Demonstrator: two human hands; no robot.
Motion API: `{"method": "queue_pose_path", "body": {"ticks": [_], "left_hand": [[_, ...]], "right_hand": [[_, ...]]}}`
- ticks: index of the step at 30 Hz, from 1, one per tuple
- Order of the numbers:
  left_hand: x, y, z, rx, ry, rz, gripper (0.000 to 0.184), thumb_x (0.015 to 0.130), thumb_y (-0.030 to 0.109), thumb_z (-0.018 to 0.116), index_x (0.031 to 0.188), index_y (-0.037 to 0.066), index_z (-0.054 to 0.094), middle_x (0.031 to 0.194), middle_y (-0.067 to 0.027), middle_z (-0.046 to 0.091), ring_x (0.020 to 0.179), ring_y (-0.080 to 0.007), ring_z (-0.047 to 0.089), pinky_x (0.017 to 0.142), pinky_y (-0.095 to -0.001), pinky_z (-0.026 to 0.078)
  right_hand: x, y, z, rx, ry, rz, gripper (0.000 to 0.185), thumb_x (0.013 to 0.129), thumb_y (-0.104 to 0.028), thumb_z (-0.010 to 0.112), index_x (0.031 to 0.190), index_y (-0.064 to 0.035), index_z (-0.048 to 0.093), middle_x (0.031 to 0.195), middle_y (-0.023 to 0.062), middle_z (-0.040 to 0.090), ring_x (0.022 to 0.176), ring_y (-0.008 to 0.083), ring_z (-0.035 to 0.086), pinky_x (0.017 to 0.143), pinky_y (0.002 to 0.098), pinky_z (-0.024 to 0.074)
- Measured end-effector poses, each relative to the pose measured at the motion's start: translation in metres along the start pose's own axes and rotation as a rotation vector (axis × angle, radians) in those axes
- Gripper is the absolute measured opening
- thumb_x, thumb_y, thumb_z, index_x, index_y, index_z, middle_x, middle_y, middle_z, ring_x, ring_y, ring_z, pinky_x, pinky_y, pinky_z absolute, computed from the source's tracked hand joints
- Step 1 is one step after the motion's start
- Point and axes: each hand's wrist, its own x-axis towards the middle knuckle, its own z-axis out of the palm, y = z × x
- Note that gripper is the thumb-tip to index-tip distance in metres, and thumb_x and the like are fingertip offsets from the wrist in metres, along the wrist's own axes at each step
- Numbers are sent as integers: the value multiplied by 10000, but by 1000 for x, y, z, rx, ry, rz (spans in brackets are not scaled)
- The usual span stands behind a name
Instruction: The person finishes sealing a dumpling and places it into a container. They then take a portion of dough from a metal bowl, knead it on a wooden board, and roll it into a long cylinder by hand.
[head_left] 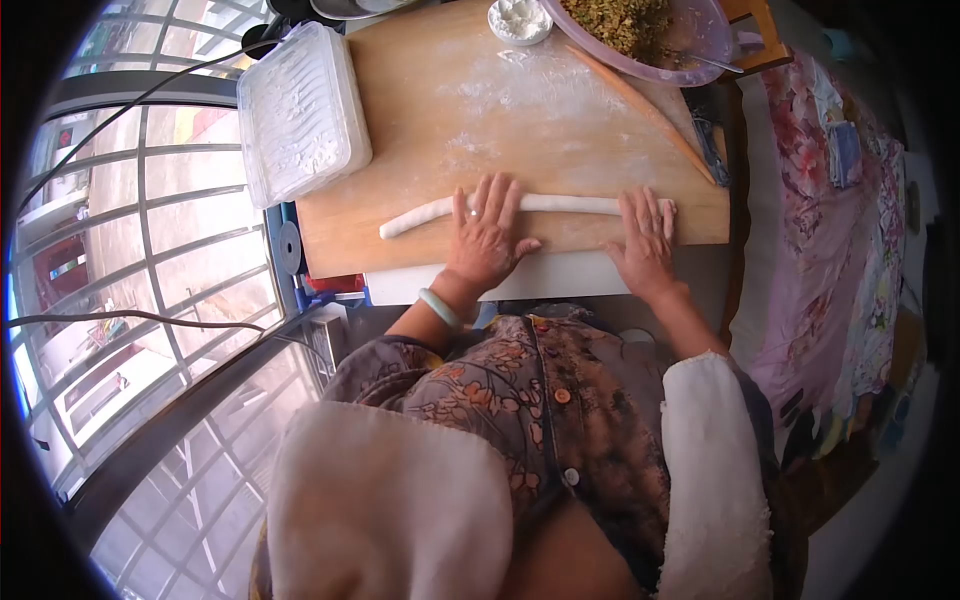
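A long white rope of dough (570,204) lies across the floured wooden board (430,110), near its front edge. My left hand (487,232) rests on it left of the middle, fingers stretched out and palm down. Toward the right end of the dough, my right hand (645,238) also lies flat with its fingers extended over it. The left tip of the dough sticks out past my left hand. Only a short bit of its right end shows beside my right fingers.
A floured clear plastic tray (302,115) stands at the board's left. Toward the back are a small bowl of flour (520,20) and a pink bowl (700,72) of chopped filling with a utensil. A rolling pin (645,110) lies at the right. A barred window (150,200) is at left.
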Motion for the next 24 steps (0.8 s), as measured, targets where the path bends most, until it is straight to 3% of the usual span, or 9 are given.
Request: {"method": "queue_pose_path", "body": {"ticks": [4, 8, 11, 13, 15, 16, 17, 20, 24], "left_hand": [[78, -26, -13, 54, 66, -149, 975, 891, 701, 474, 1517, -23, 283, 1598, -209, 251, 1503, -367, 174, 1190, -592, 95], [79, -25, -21, 23, 20, -137, 1003, 859, 663, 559, 1518, -34, 268, 1602, -216, 238, 1509, -365, 157, 1193, -587, 95], [65, -20, -16, 44, -5, -152, 979, 840, 575, 630, 1521, -26, 264, 1598, -222, 244, 1509, -371, 155, 1194, -585, 98], [48, -21, -16, -22, 38, -134, 936, 797, 427, 683, 1518, -4, 269, 1593, -217, 245, 1507, -372, 162, 1190, -590, 106], [25, -23, -19, 47, 41, -68, 937, 796, 441, 683, 1514, -3, 275, 1588, -214, 256, 1499, -374, 182, 1193, -582, 107], [11, -20, -26, -77, 18, -61, 934, 799, 466, 677, 1506, -6, 290, 1570, -216, 290, 1487, -379, 210, 1197, -570, 103], [-3, -20, -20, -8, 1, -34, 951, 816, 557, 638, 1518, 13, 298, 1575, -200, 290, 1490, -364, 211, 1190, -585, 119], [-27, -21, -12, -65, 10, -42, 956, 805, 546, 666, 1515, 18, 303, 1575, -185, 303, 1485, -355, 232, 1196, -574, 105], [4, -46, -18, -28, 61, -59, 958, 819, 582, 647, 1505, 3, 311, 1570, -181, 324, 1474, -357, 259, 1195, -575, 98]], "right_hand": [[83, 26, -1, -38, 58, -84, 792, 901, -441, 644, 1506, -38, 330, 1540, 207, 339, 1478, 346, 237, 1199, 554, 118], [116, -5, -14, 59, 79, -305, 780, 912, -459, 622, 1498, -30, 336, 1517, 209, 373, 1466, 341, 267, 1200, 545, 147], [124, -62, -7, 194, 34, -401, 783, 919, -475, 606, 1498, -24, 333, 1509, 215, 385, 1461, 343, 278, 1204, 537, 152], [118, -84, 5, 246, -3, -420, 790, 915, -462, 616, 1502, -20, 325, 1513, 222, 376, 1458, 353, 280, 1203, 534, 156], [101, -104, 17, 259, -14, -405, 805, 903, -425, 647, 1509, -15, 312, 1525, 234, 353, 1454, 371, 278, 1200, 533, 163], [87, -106, 20, 220, -32, -416, 831, 901, -447, 644, 1520, -15, 296, 1540, 226, 331, 1462, 361, 265, 1197, 546, 162], [71, -107, 24, 215, -24, -423, 836, 899, -454, 642, 1519, -11, 297, 1545, 222, 325, 1466, 356, 260, 1196, 550, 159], [44, -106, 40, 145, 11, -401, 831, 903, -507, 609, 1495, 7, 333, 1557, 193, 319, 1488, 316, 220, 1211, 542, 121], [110, -106, 27, 59, 12, -333, 831, 907, -529, 590, 1490, 8, 340, 1552, 202, 323, 1489, 320, 214, 1211, 547, 104]]}}
